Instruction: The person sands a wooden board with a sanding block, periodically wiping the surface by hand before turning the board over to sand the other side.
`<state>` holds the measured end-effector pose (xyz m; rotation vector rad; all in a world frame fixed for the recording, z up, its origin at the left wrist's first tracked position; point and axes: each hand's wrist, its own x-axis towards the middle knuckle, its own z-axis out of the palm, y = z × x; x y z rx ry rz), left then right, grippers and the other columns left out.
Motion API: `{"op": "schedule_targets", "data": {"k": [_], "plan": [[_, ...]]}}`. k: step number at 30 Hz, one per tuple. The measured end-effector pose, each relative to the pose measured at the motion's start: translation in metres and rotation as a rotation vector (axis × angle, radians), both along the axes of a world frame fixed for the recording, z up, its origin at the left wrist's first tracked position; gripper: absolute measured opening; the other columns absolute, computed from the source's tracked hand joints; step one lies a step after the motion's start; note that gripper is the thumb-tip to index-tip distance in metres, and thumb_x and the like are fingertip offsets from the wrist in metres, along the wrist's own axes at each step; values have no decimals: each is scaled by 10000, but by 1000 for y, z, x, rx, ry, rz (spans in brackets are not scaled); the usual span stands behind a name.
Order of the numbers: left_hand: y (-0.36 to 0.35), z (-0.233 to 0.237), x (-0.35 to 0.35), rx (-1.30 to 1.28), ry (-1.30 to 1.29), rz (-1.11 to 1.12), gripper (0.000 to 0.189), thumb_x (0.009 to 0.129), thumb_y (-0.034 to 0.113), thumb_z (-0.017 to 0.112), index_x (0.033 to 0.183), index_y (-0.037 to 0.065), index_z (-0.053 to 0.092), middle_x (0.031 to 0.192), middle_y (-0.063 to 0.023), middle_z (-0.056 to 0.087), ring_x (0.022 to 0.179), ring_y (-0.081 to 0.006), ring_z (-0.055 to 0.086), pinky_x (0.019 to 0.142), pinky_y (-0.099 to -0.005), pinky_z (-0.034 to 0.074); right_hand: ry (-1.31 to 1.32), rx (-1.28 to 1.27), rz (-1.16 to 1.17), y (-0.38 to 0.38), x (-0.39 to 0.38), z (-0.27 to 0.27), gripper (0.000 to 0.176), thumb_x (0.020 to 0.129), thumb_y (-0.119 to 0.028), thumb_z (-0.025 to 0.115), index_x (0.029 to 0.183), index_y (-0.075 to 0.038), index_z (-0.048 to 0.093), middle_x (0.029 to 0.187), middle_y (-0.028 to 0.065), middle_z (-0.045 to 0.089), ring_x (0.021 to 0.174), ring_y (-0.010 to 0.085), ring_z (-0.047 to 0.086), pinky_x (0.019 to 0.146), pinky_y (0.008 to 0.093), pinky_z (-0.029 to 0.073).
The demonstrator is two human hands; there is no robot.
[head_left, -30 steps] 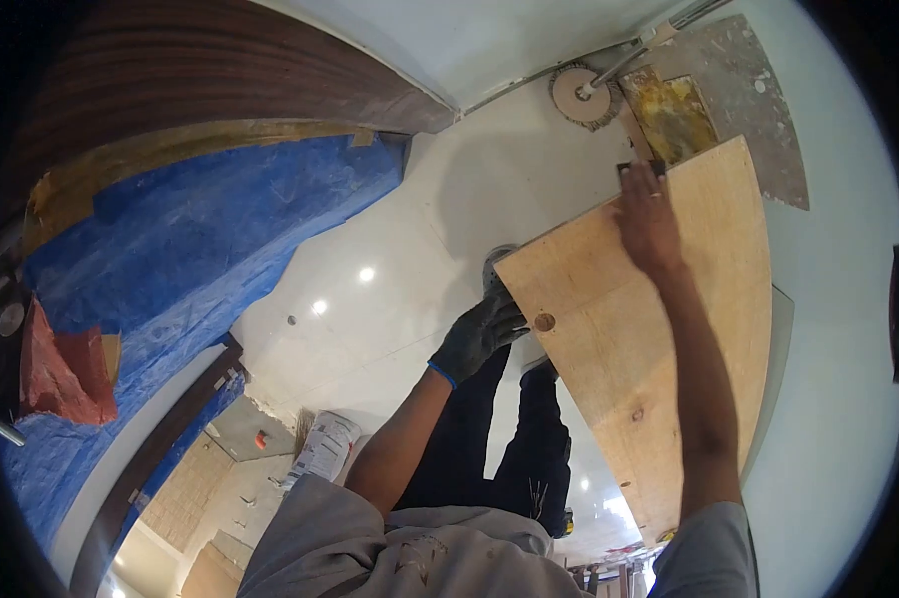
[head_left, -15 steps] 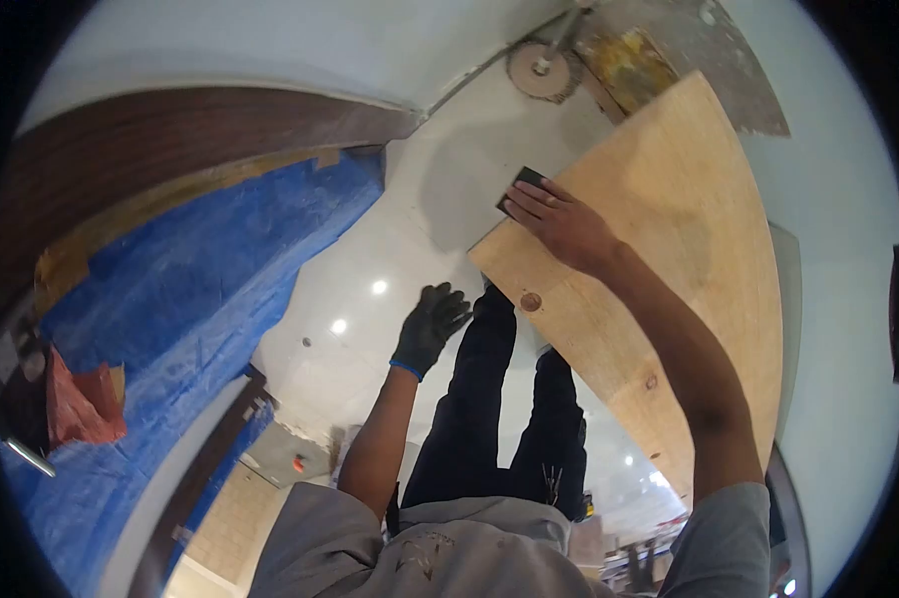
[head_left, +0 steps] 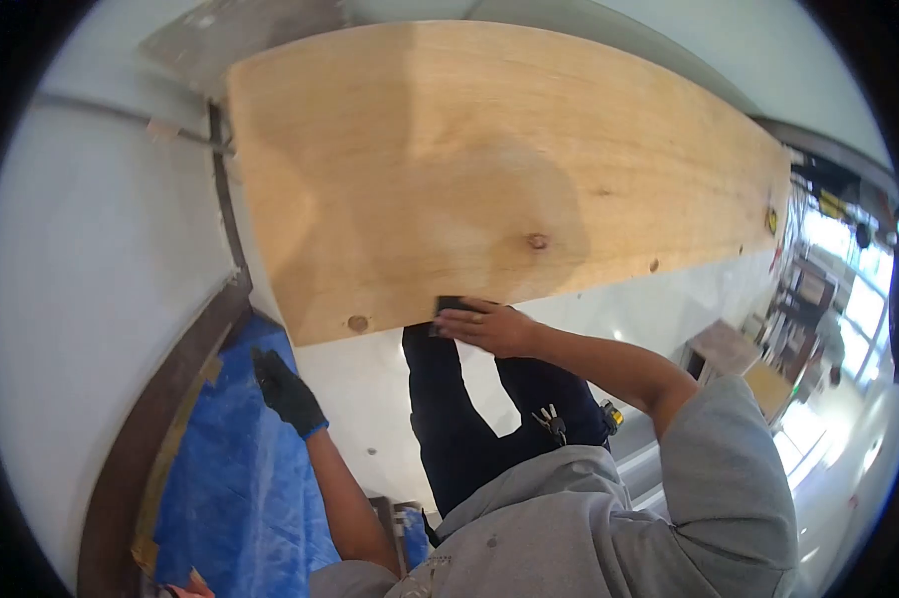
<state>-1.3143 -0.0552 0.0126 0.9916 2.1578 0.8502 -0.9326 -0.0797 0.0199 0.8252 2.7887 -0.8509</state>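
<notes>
My bare right hand [head_left: 489,329] is closed on a black sanding block [head_left: 451,302], its fingers lying across it. The block is at the near edge of a large pale wooden panel [head_left: 420,169] with several round knots. Its underside is hidden, so contact with the edge is hard to judge. My left hand [head_left: 290,392], in a dark work glove with a blue cuff, hangs empty with its fingers stretched out. It is just below the panel's left corner, apart from the wood and in front of a blue sheet.
A blue protective sheet [head_left: 230,468] lies at the lower left beside a dark brown trim board [head_left: 126,488]. A white wall [head_left: 101,229] rises at left. A yellow tape measure [head_left: 771,220] is at the panel's right end; boards [head_left: 724,347] are stacked at right.
My view has swung right, so the panel now spans the top. My right hand and the block have moved from the panel's left end to its near long edge. My left hand remains empty.
</notes>
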Motion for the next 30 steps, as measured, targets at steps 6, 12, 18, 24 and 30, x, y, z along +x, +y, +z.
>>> {"op": "schedule_targets", "data": {"k": [6, 12, 18, 24, 30], "plan": [[124, 26, 207, 288, 218, -990, 431, 915, 189, 594, 1296, 5, 515, 1364, -201, 475, 1301, -342, 412, 1095, -416, 312, -202, 122, -1674, -100, 161, 16, 507, 867, 74, 372, 1373, 47, 355, 1414, 244, 384, 1352, 391, 305, 1119, 455, 252], [170, 2, 379, 630, 343, -1863, 548, 865, 293, 603, 1335, 50, 457, 1392, -192, 419, 1294, -375, 379, 1112, -531, 238, 320, 211, -2509, -57, 78, -60, 600, 942, -86, 421, 1435, 108, 139, 1514, 293, 139, 1407, 398, 171, 1153, 415, 150], [146, -19, 409, 728, 661, -1923, 588, 860, 310, 573, 1330, -12, 430, 1401, -242, 381, 1331, -431, 298, 1123, -600, 123, 463, 207, -2788, 25, -73, -34, 640, 978, -154, 386, 1429, 135, 35, 1489, 361, 28, 1402, 476, 63, 1149, 480, 89], [147, -30, 401, 760, 737, -1959, 620, 891, 337, 525, 1368, -27, 369, 1453, -265, 306, 1370, -441, 229, 1128, -609, 75, 384, 490, -2860, -1, 57, -53, 588, 982, -141, 396, 1422, 135, 120, 1483, 360, 95, 1395, 474, 114, 1137, 505, 134], [142, -17, 408, 687, 739, -1958, 609, 890, 344, 525, 1362, -15, 382, 1439, -264, 325, 1369, -439, 232, 1126, -615, 71, -183, 328, -2093, -12, 86, -32, 545, 889, -141, 469, 1372, 80, 350, 1476, 243, 282, 1393, 364, 241, 1126, 478, 217]]}}
